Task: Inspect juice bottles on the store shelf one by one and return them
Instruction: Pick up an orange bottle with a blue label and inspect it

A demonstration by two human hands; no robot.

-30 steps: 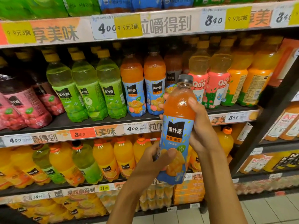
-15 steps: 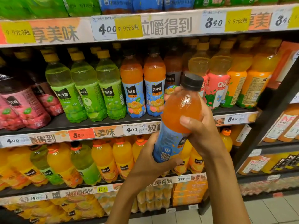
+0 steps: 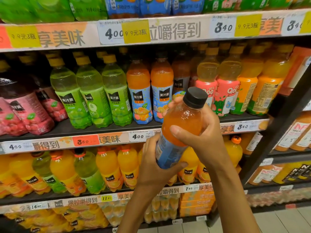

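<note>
I hold an orange juice bottle (image 3: pixel 182 121) with a black cap and blue label in front of the shelves, tilted so its cap leans toward me and to the right. My left hand (image 3: pixel 155 165) grips its lower, labelled end from below. My right hand (image 3: pixel 202 138) wraps round the upper orange part, thumb across the front. Two matching blue-labelled bottles (image 3: pixel 149 91) stand on the middle shelf (image 3: pixel 117 128) just behind.
Green-labelled bottles (image 3: pixel 90 93) and pink ones (image 3: pixel 25 111) fill the middle shelf's left; peach and orange bottles (image 3: pixel 235 84) its right. Yellow-orange bottles (image 3: pixel 107 167) line the shelf below. A dark upright post (image 3: pixel 277 132) and another rack stand at right.
The bottle has tipped from upright with its label facing me to tilted back, cap toward me. Both hands kept their hold while turning it.
</note>
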